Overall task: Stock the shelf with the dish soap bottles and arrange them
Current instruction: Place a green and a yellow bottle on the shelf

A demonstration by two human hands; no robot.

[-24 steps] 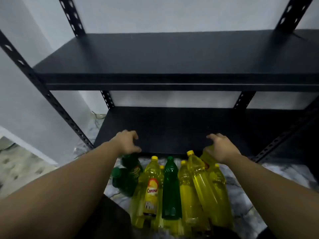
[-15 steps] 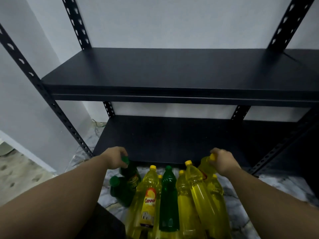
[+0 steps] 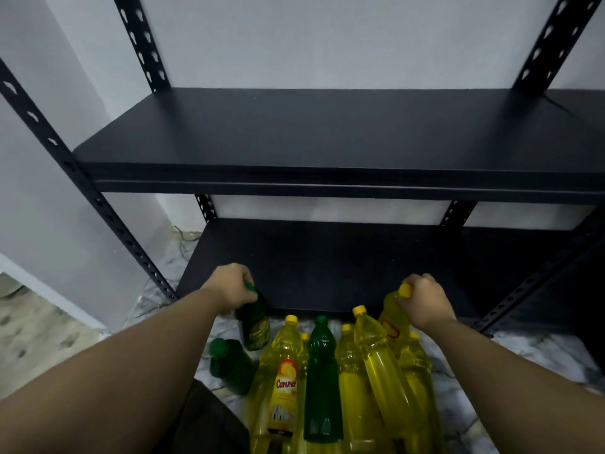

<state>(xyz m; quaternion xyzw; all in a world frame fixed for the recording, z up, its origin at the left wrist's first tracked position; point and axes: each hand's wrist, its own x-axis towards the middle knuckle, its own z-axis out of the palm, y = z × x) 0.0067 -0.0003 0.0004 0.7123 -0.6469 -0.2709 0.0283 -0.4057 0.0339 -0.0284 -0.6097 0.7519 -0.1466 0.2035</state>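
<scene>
We observe both hands engaged at the front edge of a black metal shelf unit. The left hand has its fingers curled round the neck of a dark green bottle, just below its green cap; the bottle tilts with its cap toward the shelf and its base near the floor. The right hand is clenched round the neck of a yellow bottle, whose yellow cap shows at the thumb side of the fist; this bottle too leans, cap uppermost. Both held bottles sit at the far end of a cluster of dish soap bottles on the marbled floor, directly in front of the lower shelf board. We count within the cluster one yellow bottle bearing a red and yellow label, a tall green bottle beside it, and several more yellow bottles packed close and touching on the right. A further short green bottle stands at the left of the group, just below the held green one. The lower board and the upper shelf board carry no bottles. A pale wall stands behind the unit, and perforated uprights frame it.
</scene>
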